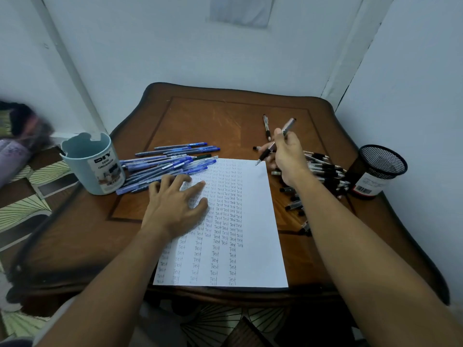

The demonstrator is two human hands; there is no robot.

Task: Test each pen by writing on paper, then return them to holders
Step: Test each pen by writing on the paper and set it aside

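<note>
From the head cam I've got my right hand (285, 156) pinching a black pen (275, 142), tip just above the paper's (255, 221) top right corner. Left hand (175, 204) is spread flat on the sheet's left edge, blue pens (170, 164) piled beside the teal holder (92, 164), black pens (323, 176) heaped by the mesh holder (375, 171) on the tabletop (87, 234).
</note>
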